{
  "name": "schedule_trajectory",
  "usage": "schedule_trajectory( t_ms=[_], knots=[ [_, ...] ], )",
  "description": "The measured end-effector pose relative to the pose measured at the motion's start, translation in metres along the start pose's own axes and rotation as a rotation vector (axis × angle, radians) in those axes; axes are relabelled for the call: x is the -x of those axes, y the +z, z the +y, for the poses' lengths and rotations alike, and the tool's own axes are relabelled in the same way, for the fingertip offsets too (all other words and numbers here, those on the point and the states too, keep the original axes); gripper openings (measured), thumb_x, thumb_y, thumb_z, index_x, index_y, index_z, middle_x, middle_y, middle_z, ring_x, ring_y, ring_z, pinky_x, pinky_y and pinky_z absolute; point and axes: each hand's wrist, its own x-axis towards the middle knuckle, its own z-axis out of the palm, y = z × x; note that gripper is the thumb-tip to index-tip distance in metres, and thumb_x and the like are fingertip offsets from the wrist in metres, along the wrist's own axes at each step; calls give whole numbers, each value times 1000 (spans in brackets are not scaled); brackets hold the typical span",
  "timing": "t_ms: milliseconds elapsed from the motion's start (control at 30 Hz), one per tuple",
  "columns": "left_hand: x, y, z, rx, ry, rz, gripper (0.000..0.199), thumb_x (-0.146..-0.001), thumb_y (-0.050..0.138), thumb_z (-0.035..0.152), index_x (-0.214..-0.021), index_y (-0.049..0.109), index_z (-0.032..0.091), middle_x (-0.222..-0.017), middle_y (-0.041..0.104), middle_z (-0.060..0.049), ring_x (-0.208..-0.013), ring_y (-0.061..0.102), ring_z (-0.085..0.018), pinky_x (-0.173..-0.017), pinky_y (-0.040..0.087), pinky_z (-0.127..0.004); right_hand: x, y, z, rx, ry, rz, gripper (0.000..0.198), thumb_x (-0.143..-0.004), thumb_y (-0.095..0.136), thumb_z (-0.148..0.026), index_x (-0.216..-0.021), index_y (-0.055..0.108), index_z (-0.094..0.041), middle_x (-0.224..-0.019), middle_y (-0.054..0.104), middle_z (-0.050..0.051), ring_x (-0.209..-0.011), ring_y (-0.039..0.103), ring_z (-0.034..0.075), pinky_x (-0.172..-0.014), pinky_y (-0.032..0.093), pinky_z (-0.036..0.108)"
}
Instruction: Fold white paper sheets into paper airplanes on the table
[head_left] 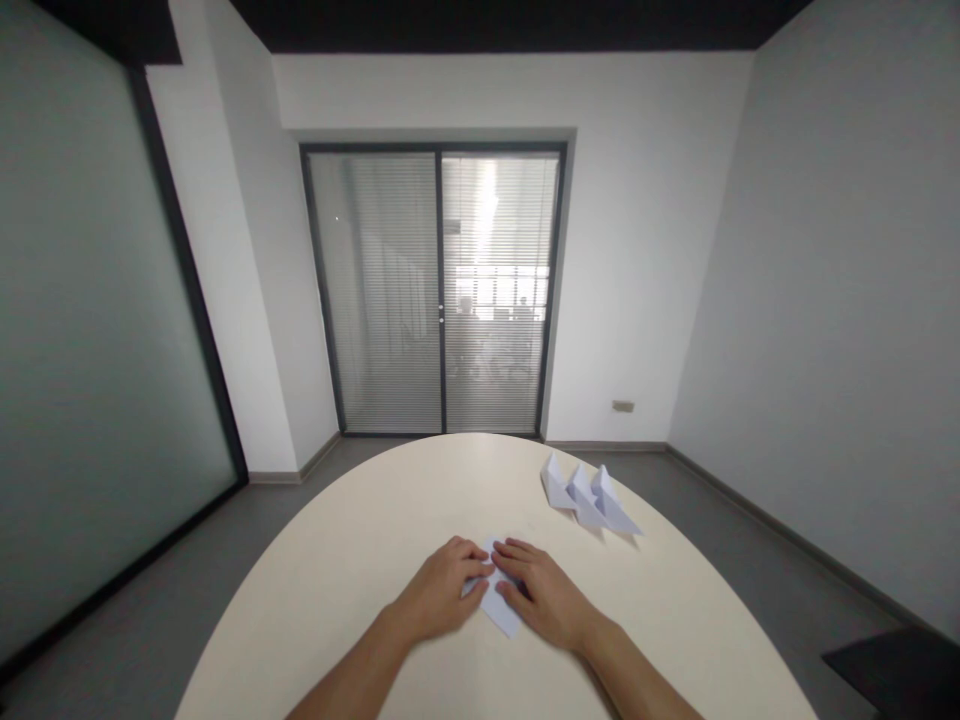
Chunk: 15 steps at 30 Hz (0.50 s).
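A small white sheet of folded paper (501,612) lies slantwise on the table in front of me, partly covered by my fingers. My left hand (452,588) holds its left side, with thumb and fingertips bent down onto it. From the other side my right hand (541,592) holds the paper against the tabletop, its fingertips close to those of the left. Its upper tip shows between the two hands. Farther off to the right stand several pointed folded white paper pieces, likely paper boats (589,497), side by side in a row.
The round cream table (360,560) fills the lower middle. Beyond it is a glass door with blinds (442,300), between white walls. A frosted glass panel (97,350) stands at the left. A dark flat object (892,670) is at the lower right, beside the table.
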Motion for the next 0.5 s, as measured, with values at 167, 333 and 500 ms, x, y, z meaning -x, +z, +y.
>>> schedule_trajectory(
  t_ms=[167,333,500],
  knots=[
    [0,-4,4,15,23,-12,28,-92,54,23,-114,70,26,-114,66,-6,-110,55,-22,-100,44,-36,0,-1,0,22,24,3,45,-95,47,-37,-135,58,-20,-144,53,11,-137,44,27,-117,31,49],
    [-1,-5,8,-16,13,-45,28,-98,44,26,-98,72,25,-94,70,-4,-97,59,-20,-92,46,-34,1,-1,1,28,2,7,45,-96,46,-39,-136,58,-21,-143,55,10,-136,46,27,-117,32,49],
    [-1,1,4,22,23,26,21,-93,53,23,-105,71,24,-108,69,-5,-105,58,-20,-96,46,-34,2,0,4,25,25,-8,46,-93,51,-41,-136,58,-25,-145,53,9,-138,43,27,-117,31,49]
  ],
)
